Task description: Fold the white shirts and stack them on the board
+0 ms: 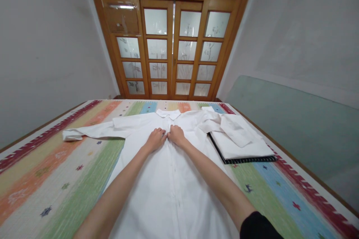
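Observation:
A white button-up shirt lies flat and face up on a striped, many-coloured cloth, collar pointing away from me. My left hand and my right hand meet side by side at the shirt's front placket just below the collar, fingers curled onto the fabric. Whether they pinch a button or only press the cloth is too small to tell. The shirt's left sleeve stretches out to the left; its right sleeve drapes over a folded stack.
A folded white garment rests on a dark flat board at the right of the shirt. Beyond the cloth's far edge stands a wooden door with frosted glass panes. Plain walls close in on both sides.

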`<state>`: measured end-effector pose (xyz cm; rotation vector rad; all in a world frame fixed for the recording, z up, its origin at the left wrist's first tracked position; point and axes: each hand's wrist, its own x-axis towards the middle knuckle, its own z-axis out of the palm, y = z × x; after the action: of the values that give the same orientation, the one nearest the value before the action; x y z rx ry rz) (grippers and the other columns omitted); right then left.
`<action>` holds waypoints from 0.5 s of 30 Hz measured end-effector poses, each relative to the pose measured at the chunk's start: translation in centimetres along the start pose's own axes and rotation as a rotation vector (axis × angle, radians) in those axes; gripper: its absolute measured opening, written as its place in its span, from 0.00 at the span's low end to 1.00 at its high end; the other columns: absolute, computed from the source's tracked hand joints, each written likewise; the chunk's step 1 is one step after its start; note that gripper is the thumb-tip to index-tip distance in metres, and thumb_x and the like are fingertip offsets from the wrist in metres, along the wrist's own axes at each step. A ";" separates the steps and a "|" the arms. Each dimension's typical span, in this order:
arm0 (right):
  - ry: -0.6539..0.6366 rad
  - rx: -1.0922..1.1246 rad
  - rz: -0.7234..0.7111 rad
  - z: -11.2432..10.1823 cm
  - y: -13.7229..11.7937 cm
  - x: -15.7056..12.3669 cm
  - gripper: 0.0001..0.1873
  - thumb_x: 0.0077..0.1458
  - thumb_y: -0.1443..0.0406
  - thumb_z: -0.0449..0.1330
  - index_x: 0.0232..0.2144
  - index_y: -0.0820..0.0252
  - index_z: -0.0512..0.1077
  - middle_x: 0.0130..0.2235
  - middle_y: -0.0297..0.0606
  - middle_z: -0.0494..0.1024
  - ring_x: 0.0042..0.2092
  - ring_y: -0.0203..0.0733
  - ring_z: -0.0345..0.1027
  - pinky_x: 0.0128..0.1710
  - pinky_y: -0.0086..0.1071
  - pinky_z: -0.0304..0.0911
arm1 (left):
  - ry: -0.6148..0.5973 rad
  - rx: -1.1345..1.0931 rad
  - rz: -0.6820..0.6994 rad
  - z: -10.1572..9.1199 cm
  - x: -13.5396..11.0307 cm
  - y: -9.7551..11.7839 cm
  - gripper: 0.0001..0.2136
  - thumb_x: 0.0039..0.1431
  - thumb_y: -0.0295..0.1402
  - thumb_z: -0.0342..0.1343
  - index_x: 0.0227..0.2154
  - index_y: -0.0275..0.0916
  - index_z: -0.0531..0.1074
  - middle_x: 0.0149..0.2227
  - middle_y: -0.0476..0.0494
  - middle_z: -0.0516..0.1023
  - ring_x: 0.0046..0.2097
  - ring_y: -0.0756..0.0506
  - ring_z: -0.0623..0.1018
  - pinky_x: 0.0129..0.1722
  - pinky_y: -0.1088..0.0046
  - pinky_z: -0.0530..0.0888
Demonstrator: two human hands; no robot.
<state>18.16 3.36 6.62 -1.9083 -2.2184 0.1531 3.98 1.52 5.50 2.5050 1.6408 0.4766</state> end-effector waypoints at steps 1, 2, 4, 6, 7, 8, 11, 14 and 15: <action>0.005 -0.005 -0.005 0.0 0.0 0.3 0.14 0.59 0.65 0.55 0.46 0.67 0.71 0.46 0.54 0.76 0.48 0.50 0.72 0.43 0.34 0.63 | 0.004 0.007 -0.012 0.1 0.2 0.1 0.12 0.64 0.33 0.47 0.43 0.35 0.73 0.44 0.37 0.76 0.49 0.41 0.73 0.52 0.65 0.67; 0.010 -0.006 -0.005 0.1 0.1 0.7 0.14 0.59 0.66 0.55 0.46 0.67 0.71 0.46 0.54 0.76 0.48 0.50 0.72 0.43 0.34 0.63 | 0.006 0.014 -0.024 0.2 0.4 0.2 0.12 0.64 0.33 0.47 0.43 0.35 0.74 0.44 0.37 0.75 0.49 0.41 0.73 0.51 0.66 0.67; 0.017 0.006 0.005 0.2 0.2 1.5 0.14 0.59 0.66 0.54 0.46 0.67 0.71 0.46 0.54 0.77 0.47 0.49 0.73 0.42 0.34 0.62 | 0.013 0.025 -0.048 0.2 0.8 0.2 0.12 0.63 0.33 0.48 0.44 0.35 0.73 0.43 0.37 0.75 0.49 0.41 0.73 0.50 0.66 0.67; 0.025 0.046 0.034 0.5 0.5 2.4 0.14 0.59 0.66 0.54 0.45 0.67 0.72 0.45 0.54 0.77 0.46 0.49 0.73 0.41 0.33 0.62 | 0.022 0.028 -0.068 0.4 1.2 0.1 0.13 0.63 0.32 0.49 0.47 0.36 0.72 0.43 0.37 0.74 0.49 0.41 0.73 0.50 0.66 0.67; 0.034 0.079 0.060 0.6 0.6 2.9 0.13 0.59 0.65 0.54 0.43 0.66 0.72 0.45 0.54 0.78 0.46 0.48 0.73 0.40 0.32 0.62 | 0.026 0.028 -0.076 0.5 1.3 0.1 0.14 0.63 0.32 0.48 0.48 0.36 0.72 0.43 0.37 0.74 0.48 0.41 0.73 0.49 0.66 0.67; 0.051 0.119 0.090 0.7 0.8 3.4 0.13 0.60 0.65 0.53 0.42 0.66 0.73 0.44 0.53 0.78 0.45 0.47 0.73 0.39 0.32 0.61 | 0.029 0.026 -0.082 0.6 1.5 0.1 0.14 0.64 0.32 0.48 0.49 0.36 0.72 0.43 0.37 0.75 0.48 0.41 0.73 0.49 0.66 0.67; 0.152 0.272 0.147 1.2 1.4 4.7 0.12 0.61 0.64 0.51 0.35 0.64 0.74 0.38 0.48 0.80 0.41 0.44 0.73 0.37 0.29 0.59 | 0.034 0.016 -0.101 0.9 2.0 0.0 0.12 0.64 0.33 0.48 0.44 0.37 0.74 0.42 0.38 0.75 0.47 0.42 0.74 0.48 0.67 0.67; 0.268 0.415 0.114 1.7 1.7 5.6 0.12 0.60 0.65 0.51 0.30 0.61 0.72 0.32 0.41 0.79 0.37 0.39 0.71 0.36 0.27 0.58 | 0.042 -0.001 -0.141 1.2 2.7 0.0 0.11 0.64 0.34 0.48 0.39 0.37 0.75 0.40 0.38 0.76 0.47 0.42 0.74 0.47 0.68 0.67; 0.299 0.452 0.099 1.9 1.8 5.7 0.11 0.60 0.66 0.51 0.29 0.61 0.71 0.31 0.39 0.78 0.35 0.38 0.70 0.35 0.26 0.57 | 0.045 -0.007 -0.160 1.3 3.0 0.0 0.11 0.64 0.35 0.49 0.39 0.37 0.75 0.40 0.38 0.76 0.46 0.42 0.75 0.47 0.68 0.68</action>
<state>18.65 9.41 4.96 -1.6650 -1.7200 0.3301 5.48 4.35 4.87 2.3496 1.8340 0.5227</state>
